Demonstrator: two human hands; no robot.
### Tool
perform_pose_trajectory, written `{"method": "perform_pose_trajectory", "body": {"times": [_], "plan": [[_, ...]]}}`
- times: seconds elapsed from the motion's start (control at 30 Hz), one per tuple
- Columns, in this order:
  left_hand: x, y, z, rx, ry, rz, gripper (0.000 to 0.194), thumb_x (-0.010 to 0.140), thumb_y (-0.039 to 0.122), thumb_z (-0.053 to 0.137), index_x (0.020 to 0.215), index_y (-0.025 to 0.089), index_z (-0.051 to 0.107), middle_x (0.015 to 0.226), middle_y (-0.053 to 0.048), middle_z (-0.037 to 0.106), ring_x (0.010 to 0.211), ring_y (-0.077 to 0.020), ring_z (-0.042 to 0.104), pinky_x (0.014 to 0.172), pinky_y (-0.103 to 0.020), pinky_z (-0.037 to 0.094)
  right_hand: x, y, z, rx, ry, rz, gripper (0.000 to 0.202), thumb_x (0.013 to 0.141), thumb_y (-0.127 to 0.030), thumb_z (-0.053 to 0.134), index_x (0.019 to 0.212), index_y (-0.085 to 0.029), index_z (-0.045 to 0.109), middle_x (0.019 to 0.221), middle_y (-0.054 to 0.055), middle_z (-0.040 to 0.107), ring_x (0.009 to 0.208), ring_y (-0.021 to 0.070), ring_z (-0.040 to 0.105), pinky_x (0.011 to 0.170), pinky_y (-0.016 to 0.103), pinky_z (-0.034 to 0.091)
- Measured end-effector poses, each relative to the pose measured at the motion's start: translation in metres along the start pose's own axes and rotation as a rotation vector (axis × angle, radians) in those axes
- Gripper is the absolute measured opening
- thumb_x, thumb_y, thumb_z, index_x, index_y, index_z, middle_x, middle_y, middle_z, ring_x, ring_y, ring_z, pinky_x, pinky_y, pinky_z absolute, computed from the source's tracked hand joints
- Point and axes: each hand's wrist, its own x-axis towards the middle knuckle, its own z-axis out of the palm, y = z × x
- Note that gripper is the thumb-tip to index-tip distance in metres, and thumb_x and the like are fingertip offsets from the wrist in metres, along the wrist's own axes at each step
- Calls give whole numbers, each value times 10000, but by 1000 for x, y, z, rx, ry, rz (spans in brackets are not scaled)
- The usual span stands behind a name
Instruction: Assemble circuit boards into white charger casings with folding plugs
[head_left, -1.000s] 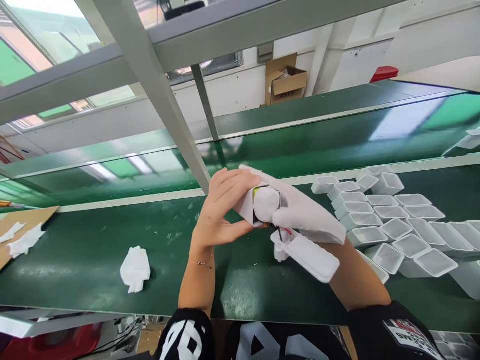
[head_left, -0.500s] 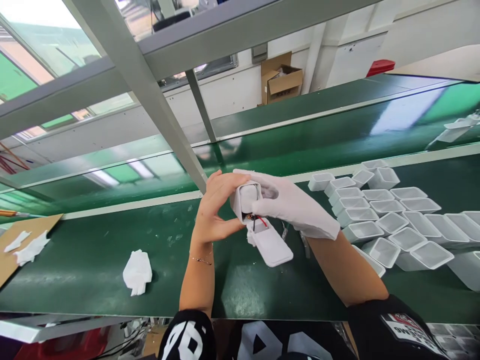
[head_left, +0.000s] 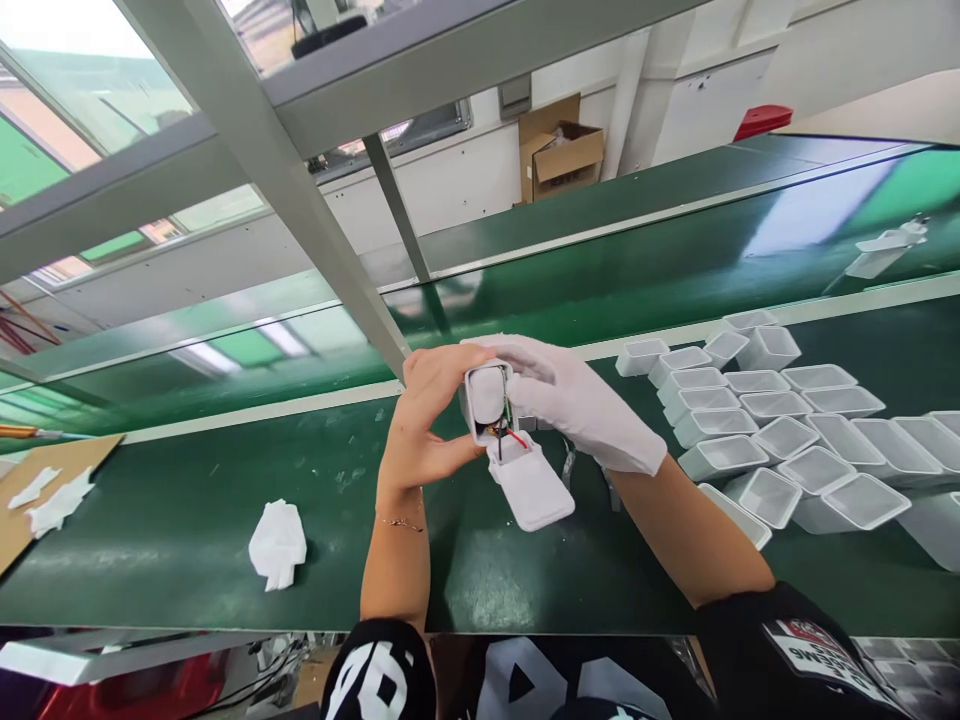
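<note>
casing point(head_left: 470, 408) in left hand point(head_left: 429, 415), right hand point(head_left: 581, 400); tubs point(head_left: 781, 405) near right forearm point(head_left: 701, 540)

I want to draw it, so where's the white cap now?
In the head view, the white cap is below and right of centre, just below the open white case in the left hand.

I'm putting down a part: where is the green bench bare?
The green bench is bare between cardboard and white cutout, and from there to the left forearm. Another patch lies between the forearms, torso-side of the white cover. Crowded: beyond the right forearm, where white containers cluster.
</note>
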Motion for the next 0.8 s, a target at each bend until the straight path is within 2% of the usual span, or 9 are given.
{"method": "perform_pose_trajectory", "body": {"times": [0.13,0.2,0.27,0.33,0.43,0.5,0.57,0.67,0.8], "plan": [[-1,1,-5,90,-34,-7,488,905,352,690,1364,257,557,1236,-90,717,1134,-274,661,922,-403,453,-3,-2,7,-181,122,20,289,857,-256,636,1136,-198,686,1069,47,737,1034,202,679,880,333,553],[-2,1,-5,32,-31,-23,487,909,406,688,1354,253,562,1235,-98,716,1137,-280,664,922,-411,469,-4,-3,8,-188,117,16,263,864,-284,652,1113,-202,667,1055,41,731,1041,204,672,882,331,551],[-3,0,-3,-56,-11,-58,513,903,489,692,1341,251,569,1234,-106,712,1142,-288,667,917,-418,490,-4,-1,7,-129,51,-8,321,895,-387,671,1156,-203,638,1119,50,716,1065,204,667,895,329,556],[-3,-1,0,-107,-1,-82,547,883,544,708,1329,254,579,1234,-109,711,1144,-297,668,913,-424,500,-3,3,6,-60,2,-15,442,941,-554,604,1207,-201,617,1163,71,701,1060,208,674,898,342,570],[-4,-2,4,-157,7,-95,563,864,525,735,1342,274,577,1257,-107,708,1161,-304,661,915,-431,500,-3,7,4,-7,44,-27,623,963,-730,417,1277,-223,599,1300,95,668,1110,228,684,953,391,580],[-4,-2,4,-198,33,-104,573,864,542,725,1353,283,576,1258,-103,710,1155,-301,662,935,-442,497,-5,8,2,-76,126,-169,588,980,-705,403,1311,-262,603,1418,73,621,1247,239,637,1067,422,538],[-5,-2,4,-235,58,-110,593,865,609,694,1343,274,592,1238,-106,717,1135,-304,667,959,-462,497,-8,6,-1,-249,205,-409,464,1009,-608,425,1286,-308,646,1444,36,612,1334,238,581,1154,441,476],[-5,-3,2,-272,63,-105,642,846,682,681,1316,250,613,1212,-116,717,1113,-317,665,955,-473,521,-12,0,-9,-566,176,-714,349,1020,-502,433,1154,-357,722,1385,19,647,1307,235,593,1150,446,474],[-6,-6,1,-278,39,-94,585,882,633,666,1319,248,604,1217,-117,705,1128,-311,653,966,-465,529,-8,-3,-16,-898,129,-939,404,1040,-521,349,1035,-356,717,1397,-8,630,1288,228,593,1164,460,460]]}}
